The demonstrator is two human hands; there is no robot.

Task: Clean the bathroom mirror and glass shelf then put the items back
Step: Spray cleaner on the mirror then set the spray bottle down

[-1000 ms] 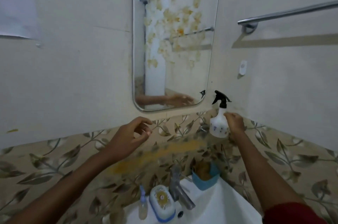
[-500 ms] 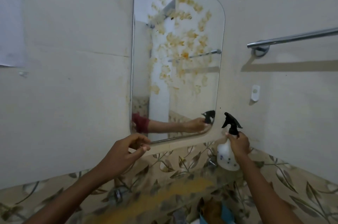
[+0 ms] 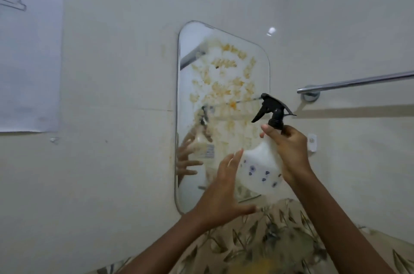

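The rounded wall mirror (image 3: pixel 192 117) hangs on the pale tiles, its upper and middle glass smeared with yellow-brown stains. My right hand (image 3: pixel 289 150) grips a white spray bottle (image 3: pixel 259 168) with a black trigger head at its neck, held up in front of the mirror's lower right. The nozzle points left at the glass. My left hand (image 3: pixel 224 193) is spread open beside the bottle's left side, fingertips at its body; whether they touch it is unclear. The glass shelf is out of view below.
A chrome towel bar (image 3: pixel 358 82) runs along the wall to the right of the mirror. A small white hook (image 3: pixel 311 141) sits under it. Leaf-patterned tiles (image 3: pixel 257 240) cover the wall below. A white sheet (image 3: pixel 29 50) hangs at far left.
The view has tilted up, so the sink and shelf have dropped out of sight. My right hand has lifted the spray bottle in front of the mirror, and my left hand has moved right beside it.
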